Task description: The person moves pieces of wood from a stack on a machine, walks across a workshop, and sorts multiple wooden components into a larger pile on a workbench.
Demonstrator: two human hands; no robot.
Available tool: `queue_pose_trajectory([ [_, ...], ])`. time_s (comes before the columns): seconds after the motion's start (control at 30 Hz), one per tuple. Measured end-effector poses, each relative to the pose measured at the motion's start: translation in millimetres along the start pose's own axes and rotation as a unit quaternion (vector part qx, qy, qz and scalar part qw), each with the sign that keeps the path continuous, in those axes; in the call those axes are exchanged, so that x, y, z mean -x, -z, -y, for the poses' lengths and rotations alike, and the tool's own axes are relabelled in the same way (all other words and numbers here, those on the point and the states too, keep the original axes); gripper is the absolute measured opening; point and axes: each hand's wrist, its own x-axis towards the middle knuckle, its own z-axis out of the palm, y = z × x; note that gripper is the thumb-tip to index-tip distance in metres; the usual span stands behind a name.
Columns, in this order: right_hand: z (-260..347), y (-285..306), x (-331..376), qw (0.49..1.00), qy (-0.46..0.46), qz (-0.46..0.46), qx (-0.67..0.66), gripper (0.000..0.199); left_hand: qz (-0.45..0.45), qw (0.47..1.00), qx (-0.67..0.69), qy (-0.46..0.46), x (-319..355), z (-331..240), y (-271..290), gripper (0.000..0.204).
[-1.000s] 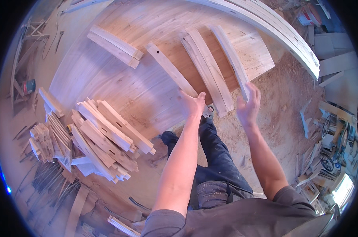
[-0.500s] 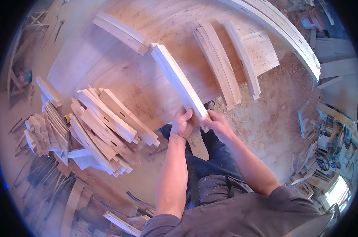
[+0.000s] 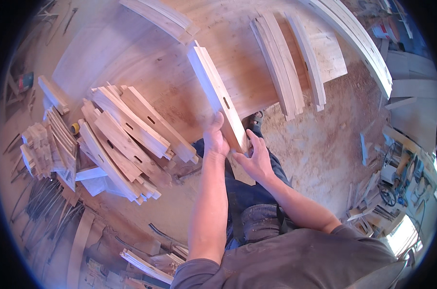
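Note:
A long pale wooden slat (image 3: 213, 91) with a small slot cut in it lies slanted over the plywood tabletop (image 3: 131, 53), its near end off the table edge. My left hand (image 3: 215, 138) grips that near end from the left side. My right hand (image 3: 255, 160) holds the same end from below and to the right. To the left sits a loose pile of similar slotted slats (image 3: 131, 139), apart from both hands.
More slats (image 3: 281, 62) lie in a row at the back right, and a pair of boards (image 3: 155, 17) at the back. A long curved wooden rail (image 3: 358, 43) runs at the right. Offcuts (image 3: 45, 144) and scraps cover the sawdust floor; machines (image 3: 396, 168) stand at right.
My hands left the slats on the table, closed on one slat's near end and drew it toward me. The head view has shifted closer.

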Motion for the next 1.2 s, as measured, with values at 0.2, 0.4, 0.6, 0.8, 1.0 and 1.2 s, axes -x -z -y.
queue_pose_trajectory([
  [0.2, -36.2, -7.4, -13.1, 0.891, -0.052, 0.155, -0.424, 0.056, 0.069, 0.998, 0.003, 0.005, 12.1, -5.8, 9.9, 0.039],
  [0.4, -37.3, -1.4, -14.5, 0.800, -0.134, 0.210, -0.545, 0.038, 0.099, 0.995, -0.015, -0.005, 20.9, -10.3, 13.3, 0.042],
  [0.6, -46.8, -9.5, -27.0, 0.704, -0.198, 0.246, -0.636, 0.043, 0.057, 0.987, -0.120, -0.092, 37.2, -19.3, 8.9, 0.052],
  [0.8, -35.0, -16.6, -39.8, 0.686, -0.209, 0.262, -0.646, 0.044, 0.007, 0.985, -0.125, -0.116, 35.9, -29.3, 15.6, 0.055],
  [1.0, -17.1, -32.4, -41.3, 0.932, -0.037, 0.081, -0.352, 0.051, 0.012, 0.994, -0.067, -0.081, 28.2, -30.9, 34.4, 0.046],
  [1.2, -21.8, -45.0, -39.0, 0.974, -0.004, 0.020, -0.226, 0.073, -0.040, 0.995, -0.046, -0.084, 33.7, -18.6, 38.1, 0.047],
])
